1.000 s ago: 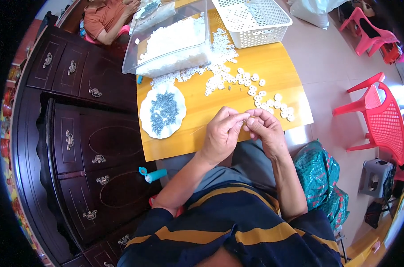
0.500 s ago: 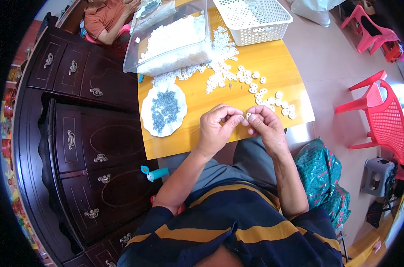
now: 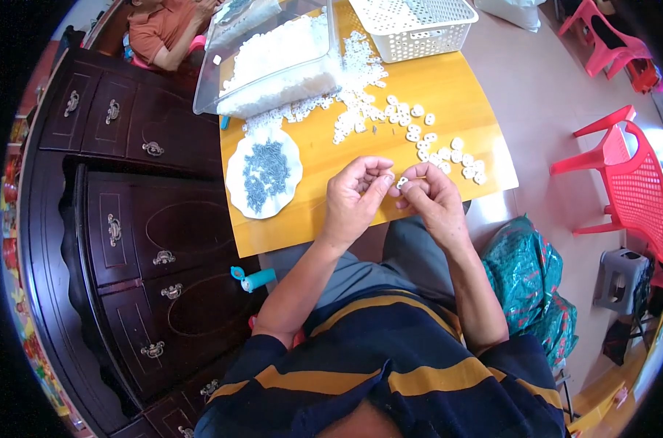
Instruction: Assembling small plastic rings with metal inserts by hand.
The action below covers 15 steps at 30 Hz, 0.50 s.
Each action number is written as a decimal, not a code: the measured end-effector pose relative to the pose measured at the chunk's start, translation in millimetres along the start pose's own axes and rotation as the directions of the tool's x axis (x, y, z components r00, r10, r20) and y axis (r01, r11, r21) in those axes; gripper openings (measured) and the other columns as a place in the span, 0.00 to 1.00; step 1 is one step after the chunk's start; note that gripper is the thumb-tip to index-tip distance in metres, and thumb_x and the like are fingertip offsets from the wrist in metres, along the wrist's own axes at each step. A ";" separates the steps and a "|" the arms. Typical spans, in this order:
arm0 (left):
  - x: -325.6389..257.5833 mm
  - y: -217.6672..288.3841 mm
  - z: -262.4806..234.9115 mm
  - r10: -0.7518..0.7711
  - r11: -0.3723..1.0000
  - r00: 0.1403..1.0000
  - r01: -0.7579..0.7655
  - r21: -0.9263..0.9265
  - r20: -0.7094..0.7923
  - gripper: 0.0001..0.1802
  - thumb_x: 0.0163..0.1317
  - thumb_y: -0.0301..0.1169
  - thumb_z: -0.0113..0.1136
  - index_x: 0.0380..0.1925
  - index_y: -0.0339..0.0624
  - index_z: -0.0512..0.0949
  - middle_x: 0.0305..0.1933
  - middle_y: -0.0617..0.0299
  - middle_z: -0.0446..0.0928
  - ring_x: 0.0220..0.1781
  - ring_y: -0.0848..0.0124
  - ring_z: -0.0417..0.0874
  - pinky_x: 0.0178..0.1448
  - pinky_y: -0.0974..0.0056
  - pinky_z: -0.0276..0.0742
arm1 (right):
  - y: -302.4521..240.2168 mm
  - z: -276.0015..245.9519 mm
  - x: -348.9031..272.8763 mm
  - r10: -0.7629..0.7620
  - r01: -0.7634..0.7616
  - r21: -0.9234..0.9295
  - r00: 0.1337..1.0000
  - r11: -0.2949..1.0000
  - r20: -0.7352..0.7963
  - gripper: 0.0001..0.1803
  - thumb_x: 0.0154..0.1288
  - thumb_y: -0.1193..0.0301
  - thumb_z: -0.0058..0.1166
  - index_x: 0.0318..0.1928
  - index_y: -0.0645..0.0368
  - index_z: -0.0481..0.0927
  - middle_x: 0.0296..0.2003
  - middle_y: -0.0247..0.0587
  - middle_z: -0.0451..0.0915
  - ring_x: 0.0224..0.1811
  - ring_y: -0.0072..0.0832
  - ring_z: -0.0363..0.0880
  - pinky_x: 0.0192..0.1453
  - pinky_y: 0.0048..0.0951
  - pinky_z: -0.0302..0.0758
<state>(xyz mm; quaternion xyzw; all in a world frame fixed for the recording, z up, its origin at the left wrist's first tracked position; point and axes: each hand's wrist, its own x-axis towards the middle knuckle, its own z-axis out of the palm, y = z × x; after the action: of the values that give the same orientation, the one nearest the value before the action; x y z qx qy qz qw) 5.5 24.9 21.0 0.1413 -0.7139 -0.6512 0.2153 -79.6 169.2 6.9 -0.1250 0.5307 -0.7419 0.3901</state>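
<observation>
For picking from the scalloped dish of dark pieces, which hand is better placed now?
Probably the left hand: it is nearer the scalloped dish, while the right hand pinches a small white piece farther off. Whether the left holds anything is unclear.

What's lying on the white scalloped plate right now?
On the white scalloped plate lies a loose heap of small, thin dark pieces. Bare plate shows around it. Anything beneath the top pieces is hidden, as is the tabletop under the plate.
</observation>
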 end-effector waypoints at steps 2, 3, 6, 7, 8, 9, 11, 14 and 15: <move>0.5 -1.3 0.2 -0.002 1.000 1.000 0.002 -0.012 0.002 0.09 0.68 0.19 0.59 0.48 0.32 0.79 0.40 0.61 0.83 0.37 0.78 0.86 0.43 0.72 0.82 | 0.4 -0.1 0.0 -0.001 0.001 -0.005 1.000 1.000 -0.004 0.06 0.73 0.77 0.52 0.46 0.64 0.75 0.34 0.36 0.84 0.34 0.17 0.80 0.42 0.21 0.78; 0.5 -1.6 0.0 -0.001 1.000 1.000 0.001 -0.022 0.003 0.10 0.68 0.18 0.59 0.48 0.32 0.78 0.40 0.61 0.83 0.37 0.78 0.86 0.43 0.72 0.82 | 0.2 0.1 0.0 -0.003 0.003 -0.010 1.000 1.000 -0.004 0.06 0.72 0.77 0.52 0.46 0.64 0.75 0.34 0.36 0.84 0.34 0.17 0.80 0.42 0.20 0.78; -0.5 -4.6 -1.0 -0.029 0.998 0.999 0.031 -0.060 0.035 0.11 0.68 0.18 0.59 0.49 0.32 0.78 0.40 0.61 0.83 0.37 0.78 0.86 0.43 0.72 0.81 | 0.2 0.8 -0.6 -0.017 0.017 -0.024 1.000 1.000 0.001 0.06 0.72 0.77 0.52 0.46 0.64 0.75 0.34 0.36 0.84 0.33 0.17 0.80 0.41 0.20 0.78; -0.8 -5.5 -1.1 -0.030 0.998 0.999 0.032 -0.060 0.034 0.11 0.68 0.18 0.59 0.49 0.32 0.78 0.40 0.61 0.83 0.37 0.78 0.86 0.43 0.72 0.81 | 0.2 1.0 -0.8 -0.029 0.030 -0.033 1.000 0.999 0.006 0.06 0.72 0.76 0.52 0.46 0.64 0.75 0.34 0.36 0.84 0.33 0.17 0.80 0.41 0.20 0.78; -1.2 -6.3 -1.1 -0.032 0.998 0.999 0.034 -0.061 0.036 0.11 0.68 0.18 0.59 0.49 0.32 0.78 0.40 0.61 0.83 0.37 0.78 0.85 0.43 0.73 0.81 | -0.2 1.1 -1.1 -0.028 0.028 -0.032 1.000 0.999 0.006 0.06 0.72 0.76 0.52 0.46 0.64 0.75 0.34 0.36 0.84 0.33 0.17 0.80 0.41 0.20 0.78; -1.2 -6.9 -1.0 -0.033 0.997 0.999 0.035 -0.062 0.039 0.11 0.67 0.17 0.59 0.50 0.32 0.78 0.40 0.61 0.83 0.37 0.78 0.85 0.43 0.73 0.81 | -1.1 1.2 -1.3 -0.017 0.017 -0.035 1.000 0.999 -0.001 0.05 0.72 0.77 0.52 0.46 0.64 0.75 0.33 0.36 0.84 0.33 0.17 0.80 0.40 0.20 0.77; -1.2 -7.7 -1.2 -0.031 0.997 0.999 0.033 -0.065 0.037 0.12 0.67 0.17 0.59 0.50 0.32 0.78 0.40 0.61 0.83 0.37 0.78 0.85 0.43 0.73 0.81 | -0.4 0.9 -1.2 -0.006 0.006 -0.036 1.000 0.999 -0.008 0.05 0.72 0.77 0.52 0.46 0.64 0.75 0.33 0.36 0.84 0.33 0.17 0.80 0.40 0.20 0.77; -0.5 -8.1 -0.1 -0.027 0.997 0.999 0.029 -0.078 0.032 0.12 0.67 0.17 0.59 0.50 0.32 0.78 0.40 0.61 0.82 0.37 0.78 0.85 0.43 0.73 0.81 | 3.4 -1.5 -0.2 -0.030 0.030 -0.058 1.000 0.998 0.007 0.05 0.74 0.75 0.53 0.47 0.61 0.75 0.33 0.32 0.83 0.33 0.16 0.82 0.39 0.19 0.77; -0.4 -7.8 0.1 -0.025 0.996 0.999 0.027 -0.087 0.026 0.12 0.67 0.17 0.59 0.50 0.32 0.78 0.40 0.61 0.82 0.37 0.78 0.85 0.43 0.73 0.81 | 4.1 -1.7 0.1 -0.039 0.040 -0.062 0.999 0.997 0.009 0.05 0.74 0.75 0.53 0.47 0.61 0.75 0.33 0.32 0.83 0.33 0.16 0.82 0.39 0.18 0.77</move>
<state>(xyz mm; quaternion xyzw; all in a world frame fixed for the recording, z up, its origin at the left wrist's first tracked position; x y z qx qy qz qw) 5.2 24.3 13.2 0.1330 -0.6855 -0.6862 0.2036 -78.8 169.8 2.6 -0.1507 0.5496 -0.7320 0.3734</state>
